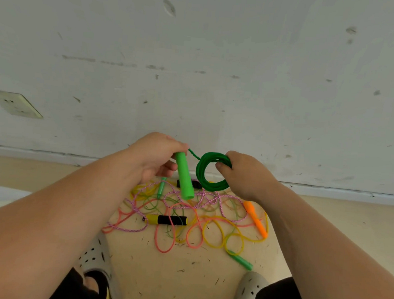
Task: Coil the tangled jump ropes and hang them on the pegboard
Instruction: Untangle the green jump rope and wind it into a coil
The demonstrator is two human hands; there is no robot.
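Right now the left hand [153, 158] closes its grip round the top of one thick bright-green plastic handle [184, 179], while the right hand [243, 173] pinches one neat coil of dark-green cord [200, 173] just beside it, both held above the floor [182, 276]. Below lies a tangle of pink, yellow and braided ropes [186, 218] too knotted to count, with one black-and-yellow handle [165, 219], one orange handle [255, 215] and two slim green handles [242, 261] [161, 187]. A black handle [197, 184] is half hidden behind the held one.
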